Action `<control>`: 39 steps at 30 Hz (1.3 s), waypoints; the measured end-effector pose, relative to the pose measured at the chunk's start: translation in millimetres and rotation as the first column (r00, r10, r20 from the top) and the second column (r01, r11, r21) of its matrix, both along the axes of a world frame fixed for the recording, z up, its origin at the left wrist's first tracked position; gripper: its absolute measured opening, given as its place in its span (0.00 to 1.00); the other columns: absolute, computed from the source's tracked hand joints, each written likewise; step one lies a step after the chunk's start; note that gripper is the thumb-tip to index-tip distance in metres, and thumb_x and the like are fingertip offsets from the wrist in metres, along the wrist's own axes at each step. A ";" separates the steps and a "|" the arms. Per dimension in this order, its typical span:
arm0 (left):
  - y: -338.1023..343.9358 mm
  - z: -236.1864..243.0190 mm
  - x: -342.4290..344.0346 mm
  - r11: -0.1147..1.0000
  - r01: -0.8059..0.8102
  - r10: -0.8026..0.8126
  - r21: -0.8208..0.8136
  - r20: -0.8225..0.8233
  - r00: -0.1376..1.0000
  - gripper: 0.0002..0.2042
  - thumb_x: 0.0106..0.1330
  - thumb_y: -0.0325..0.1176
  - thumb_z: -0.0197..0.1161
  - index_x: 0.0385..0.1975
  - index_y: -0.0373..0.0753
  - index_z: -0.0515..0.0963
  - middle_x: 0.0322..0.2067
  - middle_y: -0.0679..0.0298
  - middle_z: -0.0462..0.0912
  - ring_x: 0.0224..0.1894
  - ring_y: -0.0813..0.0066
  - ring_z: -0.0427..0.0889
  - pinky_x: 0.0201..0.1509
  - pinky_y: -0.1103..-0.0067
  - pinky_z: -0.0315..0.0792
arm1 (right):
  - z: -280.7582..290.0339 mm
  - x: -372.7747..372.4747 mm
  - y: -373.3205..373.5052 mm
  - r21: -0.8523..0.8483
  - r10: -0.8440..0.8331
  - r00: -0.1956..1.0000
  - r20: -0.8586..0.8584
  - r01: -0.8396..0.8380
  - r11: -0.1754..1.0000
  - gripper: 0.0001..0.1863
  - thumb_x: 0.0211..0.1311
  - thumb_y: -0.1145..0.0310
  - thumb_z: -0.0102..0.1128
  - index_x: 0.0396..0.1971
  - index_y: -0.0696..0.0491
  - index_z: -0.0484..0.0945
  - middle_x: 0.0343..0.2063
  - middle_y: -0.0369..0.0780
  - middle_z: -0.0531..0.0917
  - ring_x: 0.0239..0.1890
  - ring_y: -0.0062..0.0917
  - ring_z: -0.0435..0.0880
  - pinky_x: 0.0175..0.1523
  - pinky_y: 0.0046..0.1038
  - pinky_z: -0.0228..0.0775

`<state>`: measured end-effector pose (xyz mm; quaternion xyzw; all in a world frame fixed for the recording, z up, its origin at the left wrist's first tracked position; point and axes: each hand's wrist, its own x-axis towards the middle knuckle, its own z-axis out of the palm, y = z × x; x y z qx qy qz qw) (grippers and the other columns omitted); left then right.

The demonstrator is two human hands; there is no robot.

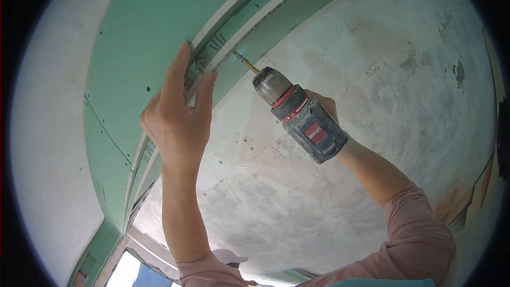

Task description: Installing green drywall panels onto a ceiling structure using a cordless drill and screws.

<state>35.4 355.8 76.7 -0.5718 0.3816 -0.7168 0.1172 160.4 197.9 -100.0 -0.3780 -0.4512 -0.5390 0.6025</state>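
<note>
The power drill, dusty, dark and red-trimmed, angles its bit up at the curved green panel, contact hard to judge! Right hand grips its handle, hidden behind the body; left hand straddles pale edges, but whether that grip clamps, I can't tell.

Black-and-grey cordless drill with red ring and red top panel, tilted, aimed up-left; slender brass-and-silver bit fitted in the chuck, tip close to the pale edge of a curved green plasterboard strip, contact unclear. Alongside, across a groove, wide curved green plasterboard panel, dark-spotted, pale-edged.
</note>
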 end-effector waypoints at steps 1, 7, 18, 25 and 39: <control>1.5 0.6 -1.3 1.000 -0.003 0.003 -0.004 0.002 1.000 0.25 0.51 0.31 0.76 0.52 0.41 0.80 0.25 0.60 0.86 0.19 0.77 0.82 0.26 0.83 0.73 | 6.7 -9.7 -4.2 0.052 -0.307 0.951 0.026 0.306 0.951 0.17 0.50 0.64 0.67 0.39 0.56 0.80 0.29 0.40 0.84 0.30 0.28 0.82 0.36 0.28 0.73; -0.6 0.3 -2.1 1.000 0.004 -0.004 -0.021 -0.008 1.000 0.25 0.50 0.30 0.76 0.52 0.41 0.80 0.22 0.61 0.84 0.17 0.78 0.78 0.25 0.83 0.71 | 10.8 -7.3 -12.0 0.153 -0.483 0.871 0.094 0.466 0.871 0.17 0.44 0.63 0.68 0.35 0.52 0.81 0.24 0.38 0.82 0.25 0.32 0.81 0.33 0.31 0.72; -1.0 0.1 -4.7 1.000 -0.010 0.010 -0.012 -0.002 1.000 0.25 0.51 0.31 0.76 0.53 0.41 0.80 0.21 0.62 0.84 0.16 0.79 0.76 0.23 0.83 0.69 | 13.9 -18.9 -25.6 0.203 -0.716 0.692 0.094 0.690 0.694 0.13 0.43 0.63 0.67 0.32 0.49 0.80 0.19 0.35 0.78 0.22 0.29 0.78 0.30 0.30 0.69; 5.0 2.0 -0.9 1.000 0.009 -0.009 -0.004 -0.011 1.000 0.27 0.51 0.32 0.76 0.54 0.41 0.79 0.22 0.62 0.84 0.14 0.81 0.70 0.21 0.83 0.66 | 15.8 -27.9 -24.5 0.143 -0.813 0.580 0.050 0.802 0.580 0.18 0.44 0.65 0.67 0.39 0.54 0.80 0.23 0.37 0.79 0.27 0.31 0.79 0.36 0.31 0.71; 12.9 -227.9 97.7 0.502 -0.113 -0.798 -0.857 -0.409 -0.442 0.05 0.67 0.31 0.61 0.34 0.37 0.76 0.16 0.76 0.64 0.17 0.88 0.57 0.21 0.84 0.51 | -334.3 28.8 -32.1 0.058 0.013 0.722 -0.691 0.037 0.998 0.16 0.60 0.56 0.60 0.42 0.49 0.76 0.36 0.39 0.78 0.38 0.28 0.79 0.43 0.32 0.72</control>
